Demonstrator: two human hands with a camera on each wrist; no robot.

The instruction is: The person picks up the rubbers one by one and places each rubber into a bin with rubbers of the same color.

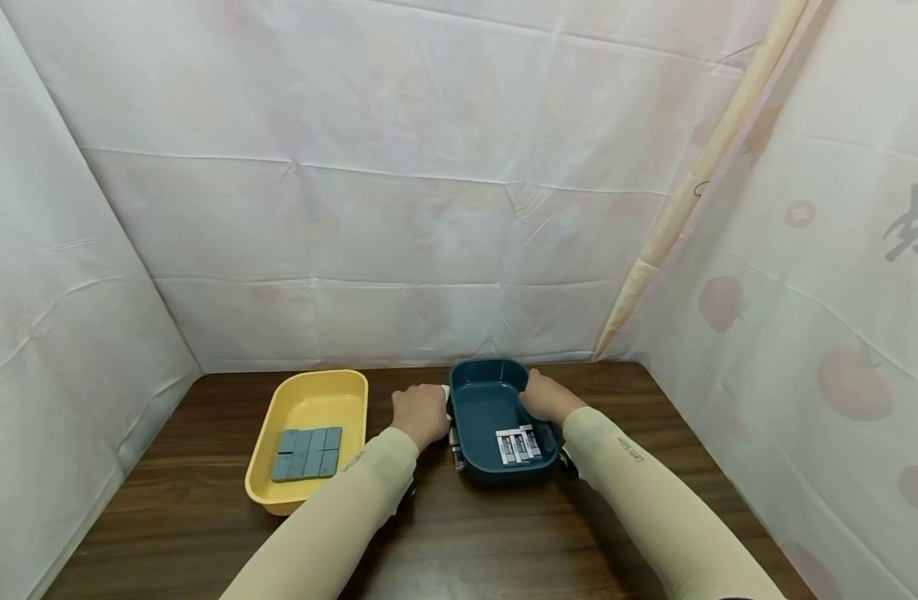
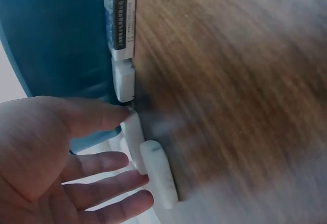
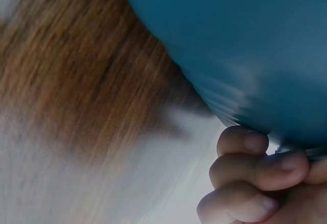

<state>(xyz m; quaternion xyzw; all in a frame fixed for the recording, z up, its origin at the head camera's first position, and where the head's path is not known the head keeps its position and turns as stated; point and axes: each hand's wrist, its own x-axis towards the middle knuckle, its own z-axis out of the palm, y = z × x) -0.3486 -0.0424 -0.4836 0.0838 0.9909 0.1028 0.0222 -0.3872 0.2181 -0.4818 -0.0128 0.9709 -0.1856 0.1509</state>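
Observation:
My right hand (image 1: 550,398) grips the right rim of a dark blue tray (image 1: 487,398); in the right wrist view its fingers (image 3: 240,203) curl at the edge of the tray. Against the tray's left side, my left hand (image 1: 421,412) holds a plain white eraser (image 2: 134,139) between thumb and fingertips. Another white eraser (image 2: 159,173) lies just beside those fingertips. A sleeved eraser (image 2: 121,22) with a black label and a short white block (image 2: 123,80) line the tray's outer wall. Inside the tray lie several sleeved erasers (image 1: 519,445) in a row.
Left of my left forearm stands a yellow tray (image 1: 353,387) with several grey-blue blocks (image 1: 307,454) laid edge to edge. Both trays are on a dark wooden table (image 1: 489,542). White printed sheeting (image 1: 398,208) hangs behind and along the sides, with a wrapped pole (image 1: 679,200) at the back right.

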